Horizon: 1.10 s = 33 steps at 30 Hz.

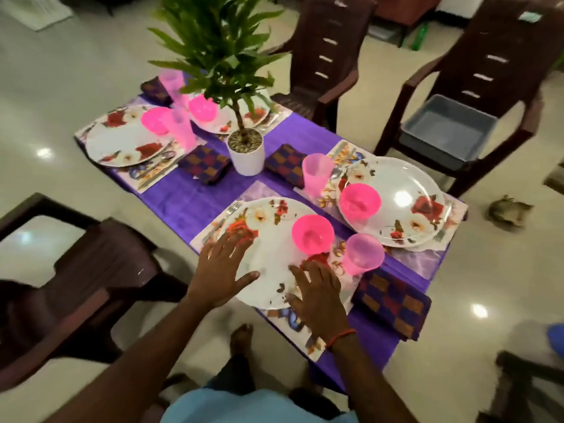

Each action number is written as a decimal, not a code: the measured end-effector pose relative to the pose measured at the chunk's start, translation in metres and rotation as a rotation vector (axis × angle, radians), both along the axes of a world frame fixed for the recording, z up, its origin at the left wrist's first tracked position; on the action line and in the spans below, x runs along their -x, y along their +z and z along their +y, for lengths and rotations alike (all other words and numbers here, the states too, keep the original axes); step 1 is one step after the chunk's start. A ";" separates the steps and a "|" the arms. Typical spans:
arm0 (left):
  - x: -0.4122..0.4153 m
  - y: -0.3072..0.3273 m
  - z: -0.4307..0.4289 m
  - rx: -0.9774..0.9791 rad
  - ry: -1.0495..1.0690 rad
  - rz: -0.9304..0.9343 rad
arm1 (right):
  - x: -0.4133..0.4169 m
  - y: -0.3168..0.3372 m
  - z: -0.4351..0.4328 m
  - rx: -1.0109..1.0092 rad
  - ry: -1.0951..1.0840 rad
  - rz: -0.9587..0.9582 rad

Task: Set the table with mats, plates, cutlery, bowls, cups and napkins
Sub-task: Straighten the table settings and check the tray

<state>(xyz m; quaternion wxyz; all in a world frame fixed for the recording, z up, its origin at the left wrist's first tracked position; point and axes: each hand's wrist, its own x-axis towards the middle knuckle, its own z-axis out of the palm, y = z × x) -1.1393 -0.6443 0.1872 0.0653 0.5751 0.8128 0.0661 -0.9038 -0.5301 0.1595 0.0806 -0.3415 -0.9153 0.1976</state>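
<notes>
While the left hand [224, 267] and the right hand [317, 296] are laid flat on the nearest plate [268, 251], with fingers straight and spread and nothing gripped by either, the step in hand is judged to be the final alignment of this setting at the near edge of the table [189, 199]. The left hand lies on the plate's left rim and the right hand on its near right rim, so the plate is bracketed from two sides. Any correction should be made by sliding, not lifting: light, even pressure is to be applied through both palms, and the plate is to be shifted in small amounts until it is centred on the mat [337, 254] beneath it. The pink bowl [312, 232] stands on the far right part of the plate and is not held; a jerk could slide or tip it, so movement should be kept slow. The fork [227, 213] lies on the mat just beside the plate's left rim, close to the left fingertips, and should not be dragged along. The pink cup [363, 253] stands just beside the plate on the right, and the folded checked napkin [393, 302] lies near the table's near right corner; clearance from both is to be kept. With mat, plate, cutlery, bowl, cup and napkin all present at this place, little beyond alignment is judged to remain.
</notes>
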 end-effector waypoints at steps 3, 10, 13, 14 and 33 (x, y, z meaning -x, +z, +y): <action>-0.019 0.001 -0.024 0.065 0.109 0.034 | 0.001 0.002 0.005 -0.021 0.069 0.008; -0.063 0.021 -0.069 0.054 0.295 0.033 | 0.001 0.016 -0.009 -0.041 0.225 -0.046; -0.079 0.028 -0.085 0.042 0.366 0.012 | -0.002 0.019 -0.020 -0.086 0.270 -0.031; -0.086 0.029 -0.093 0.036 0.391 0.005 | -0.005 0.021 -0.025 -0.093 0.287 -0.012; -0.283 0.029 -0.236 -0.087 0.431 -0.032 | -0.180 0.080 -0.185 -0.196 0.392 -0.085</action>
